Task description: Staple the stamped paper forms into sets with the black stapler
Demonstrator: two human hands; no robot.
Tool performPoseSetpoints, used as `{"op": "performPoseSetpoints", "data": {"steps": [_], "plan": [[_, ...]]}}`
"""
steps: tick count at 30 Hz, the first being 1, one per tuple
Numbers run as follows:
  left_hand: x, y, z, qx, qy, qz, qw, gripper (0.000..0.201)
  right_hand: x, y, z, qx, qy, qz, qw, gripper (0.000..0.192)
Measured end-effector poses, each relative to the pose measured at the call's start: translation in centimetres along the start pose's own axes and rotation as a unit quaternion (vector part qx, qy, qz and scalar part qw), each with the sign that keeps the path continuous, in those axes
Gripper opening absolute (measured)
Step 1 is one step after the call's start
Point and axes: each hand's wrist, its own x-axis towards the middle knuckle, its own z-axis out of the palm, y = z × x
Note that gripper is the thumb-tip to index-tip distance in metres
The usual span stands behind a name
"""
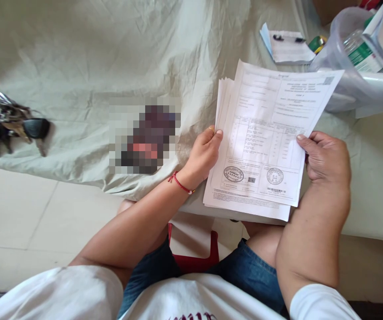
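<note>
I sit at a table spread with a wrinkled, pale green cloth, which fills the upper part of the frame. Below its edge, at left, lies a floor of light tiles; a red-edged seat shows between my denim shorts at bottom centre. A bunch of keys lies at the far left, and a dark object, blurred past telling, rests left of centre. In the upper right are a small pad with a pen across it, a green and yellow item, and a clear plastic bin holding a bottle and papers.

Right of centre, I hold a stack of printed sheets, tilted slightly, with lower pages peeking out at left and bottom. My left hand, a red bracelet at its wrist, grips the left edge, thumb in front. My right hand pinches the right edge, thumb on top and fingers curled behind, elbow bent and forearm rising from the bottom right.
</note>
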Motion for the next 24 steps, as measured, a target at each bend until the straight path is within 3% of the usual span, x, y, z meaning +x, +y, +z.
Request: {"op": "performPoseSetpoints", "data": {"steps": [8, 17, 24], "plan": [[0.16, 0.15, 0.11, -0.013, 0.027, -0.016, 0.999, 0.024, 0.05, -0.31, 0.04, 0.006, 0.04, -0.02, 0.999, 0.055], [0.31, -0.14, 0.06, -0.019, 0.052, -0.019, 0.998, 0.026, -0.45, -0.92, 0.19, -0.037, 0.029, -0.058, 0.997, 0.056], [0.24, -0.16, -0.08, -0.03, 0.044, -0.027, 0.998, 0.024, 0.24, -0.78, 0.39, -0.03, 0.093, -0.124, 0.987, 0.05]]}}
